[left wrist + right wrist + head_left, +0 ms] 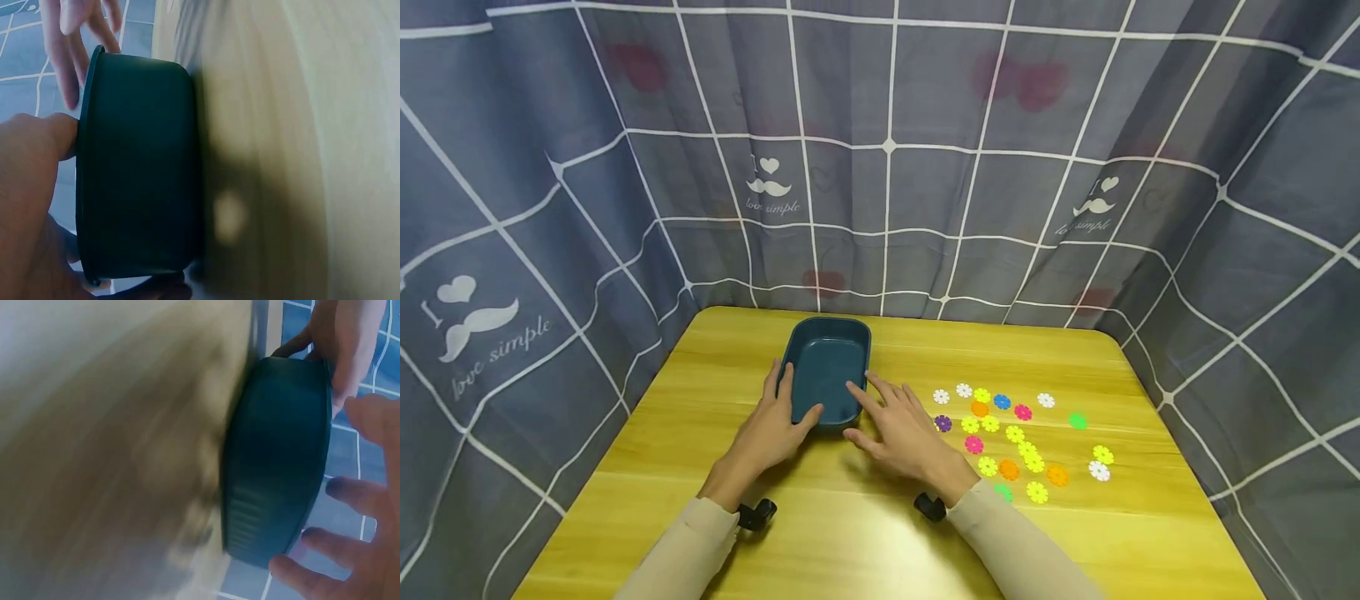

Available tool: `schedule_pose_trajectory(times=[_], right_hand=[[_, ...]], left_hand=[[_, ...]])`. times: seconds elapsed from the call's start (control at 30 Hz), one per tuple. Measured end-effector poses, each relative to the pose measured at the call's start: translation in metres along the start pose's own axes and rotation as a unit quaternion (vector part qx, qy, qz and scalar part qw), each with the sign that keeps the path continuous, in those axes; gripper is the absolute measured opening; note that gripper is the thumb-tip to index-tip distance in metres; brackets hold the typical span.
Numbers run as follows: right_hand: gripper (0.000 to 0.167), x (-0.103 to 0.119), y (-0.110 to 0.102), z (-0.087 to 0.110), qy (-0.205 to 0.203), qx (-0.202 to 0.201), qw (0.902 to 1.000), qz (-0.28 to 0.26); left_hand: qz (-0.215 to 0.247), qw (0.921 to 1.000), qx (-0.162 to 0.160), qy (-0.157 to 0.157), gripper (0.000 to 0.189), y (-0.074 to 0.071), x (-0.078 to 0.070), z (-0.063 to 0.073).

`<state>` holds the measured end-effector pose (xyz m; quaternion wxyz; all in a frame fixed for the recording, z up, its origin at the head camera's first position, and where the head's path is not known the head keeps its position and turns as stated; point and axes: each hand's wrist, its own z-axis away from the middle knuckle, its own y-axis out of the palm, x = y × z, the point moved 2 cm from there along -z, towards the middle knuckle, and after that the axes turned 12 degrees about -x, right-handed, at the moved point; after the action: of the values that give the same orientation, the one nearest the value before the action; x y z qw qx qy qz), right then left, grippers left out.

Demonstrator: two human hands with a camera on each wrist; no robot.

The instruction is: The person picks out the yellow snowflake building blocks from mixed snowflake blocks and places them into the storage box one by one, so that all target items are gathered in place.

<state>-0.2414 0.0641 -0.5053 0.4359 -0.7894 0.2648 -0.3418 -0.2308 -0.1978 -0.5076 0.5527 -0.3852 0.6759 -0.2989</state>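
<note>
A dark teal rectangular plastic box [829, 367] stands on the table, open side up, with nothing visible inside. My left hand [769, 429] holds its near left corner, thumb over the front rim and fingers along the left wall. In the left wrist view, that thumb meets the rim of the box [140, 169], and fingers show past its lower side. My right hand [910, 433] hovers by the box's near right side with fingers spread. In the right wrist view these fingers [350, 550] stand close to the rim; whether any touches it I cannot tell.
Many small flower-shaped pieces, yellow, white, orange, pink, blue, purple and green, lie scattered on the table right of the box, such as an orange piece [1057, 476]. The wooden table [647, 500] is bordered by a grey-blue checked curtain [925, 192] at the back and sides.
</note>
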Motion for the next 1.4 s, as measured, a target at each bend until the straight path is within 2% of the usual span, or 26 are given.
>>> schedule_pose_trajectory(times=[0.13, 0.33, 0.5, 0.7, 1.0, 1.17, 1.4], right_hand=[[0.069, 0.008, 0.004, 0.001, -0.005, 0.002, 1.0000, -0.006], [0.051, 0.010, 0.004, 0.009, -0.012, -0.006, 0.9999, -0.009], [0.050, 0.007, 0.001, 0.019, -0.009, -0.020, 0.9997, -0.012], [0.051, 0.004, -0.007, 0.030, 0.013, -0.026, 0.9995, -0.014], [0.039, -0.001, -0.017, 0.048, 0.025, -0.036, 0.9990, -0.009], [0.032, -0.002, -0.028, 0.060, 0.037, -0.044, 0.9983, -0.007], [0.024, -0.006, -0.035, 0.081, 0.040, -0.048, 0.9980, -0.004]], left_hand=[[0.005, 1.0000, 0.008, 0.003, 0.107, 0.002, -0.003, 0.006], [0.015, 0.9999, 0.000, 0.006, 0.111, 0.003, -0.009, 0.014], [0.016, 0.9997, -0.009, 0.012, 0.114, 0.005, -0.013, 0.019], [0.026, 0.9996, -0.012, 0.005, 0.119, 0.005, -0.020, 0.026], [0.058, 0.9983, -0.008, 0.002, 0.127, 0.009, -0.026, 0.031], [0.070, 0.9975, 0.006, 0.006, 0.136, 0.012, -0.033, 0.034], [0.073, 0.9967, 0.033, 0.011, 0.138, 0.017, -0.045, 0.042]])
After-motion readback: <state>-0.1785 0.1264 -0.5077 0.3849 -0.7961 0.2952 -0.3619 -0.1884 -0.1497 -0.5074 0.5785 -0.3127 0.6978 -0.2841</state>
